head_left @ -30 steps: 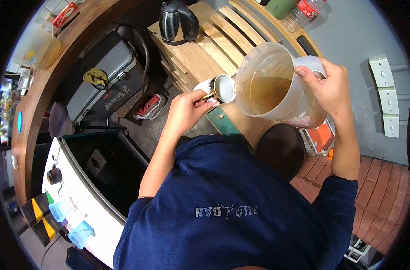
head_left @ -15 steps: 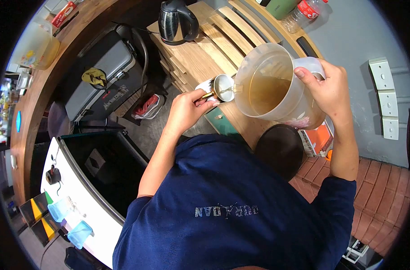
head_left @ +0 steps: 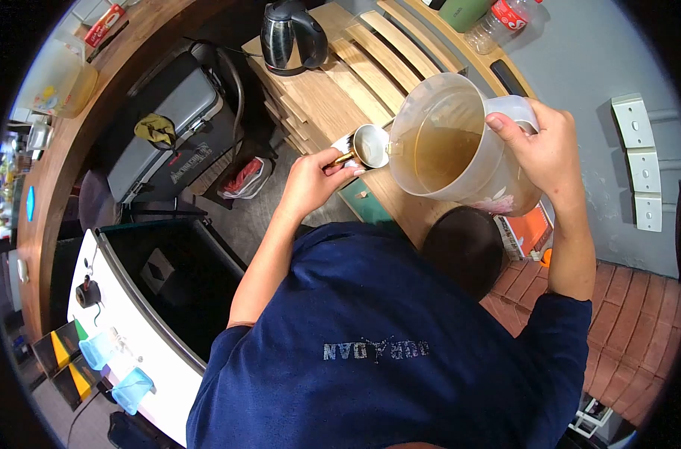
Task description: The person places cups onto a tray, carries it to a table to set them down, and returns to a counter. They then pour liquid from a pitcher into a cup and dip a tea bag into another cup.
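My right hand (head_left: 544, 150) is closed round the handle of a frosted plastic pitcher (head_left: 497, 176) with a pink flower on its side. The pitcher is tilted left, and yellowish-brown liquid (head_left: 449, 153) shows inside it. Its spout overlaps the rim of a small white cup (head_left: 372, 144) with dark markings and a gold handle. The fingers of my left hand (head_left: 316, 177) pinch that handle, keeping the cup's mouth turned towards the spout. Pale liquid shows in the cup and at the spout.
Beyond the cup stands a black electric kettle (head_left: 286, 41) on a slatted wooden bench (head_left: 340, 97). A round dark stool seat (head_left: 464, 251) is below the pitcher. Left are a grey cooler box (head_left: 164, 127) and an open black-lined chest (head_left: 157, 280). A plastic bottle (head_left: 497, 26) stands on the back ledge.
Both hands hold nearly the same pose. The cup and pitcher have shifted only very slightly in view, and the spout stays at the cup's rim.
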A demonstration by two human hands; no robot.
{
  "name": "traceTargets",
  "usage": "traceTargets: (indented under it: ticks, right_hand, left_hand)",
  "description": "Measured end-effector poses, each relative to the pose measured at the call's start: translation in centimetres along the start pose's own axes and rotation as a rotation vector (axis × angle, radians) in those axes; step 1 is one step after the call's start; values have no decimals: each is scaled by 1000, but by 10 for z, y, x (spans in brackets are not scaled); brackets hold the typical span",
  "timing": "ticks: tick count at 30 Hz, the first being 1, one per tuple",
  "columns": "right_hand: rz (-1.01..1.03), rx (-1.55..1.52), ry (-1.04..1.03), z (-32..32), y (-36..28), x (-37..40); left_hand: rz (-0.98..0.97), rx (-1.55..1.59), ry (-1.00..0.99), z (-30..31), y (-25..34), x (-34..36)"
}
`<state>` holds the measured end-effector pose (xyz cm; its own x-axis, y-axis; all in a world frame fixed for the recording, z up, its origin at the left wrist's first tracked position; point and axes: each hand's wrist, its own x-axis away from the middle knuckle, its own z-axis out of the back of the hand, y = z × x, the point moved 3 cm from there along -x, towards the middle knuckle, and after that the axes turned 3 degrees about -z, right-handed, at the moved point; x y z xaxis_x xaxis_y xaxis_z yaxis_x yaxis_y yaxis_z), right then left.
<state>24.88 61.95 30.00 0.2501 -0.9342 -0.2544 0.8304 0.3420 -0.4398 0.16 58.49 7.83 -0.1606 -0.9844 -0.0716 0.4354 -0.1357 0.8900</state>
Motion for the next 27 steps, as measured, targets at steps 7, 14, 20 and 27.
traceTargets:
  ticks: [7,14,20,27]
  right_hand:
    - [-13,26,-23,0,2,1]
    - [-16,33,-29,-1,3,3]
    - [-20,29,-30,0,3,4]
    - [-21,48,-37,0,4,4]
  left_hand:
    - [15,62,-27,-7,-3,0]
    - [55,103,-61,-15,-4,-1]
    - [49,120,-72,-21,-12,-2]
    - [60,171,-68,-27,-21,-2]
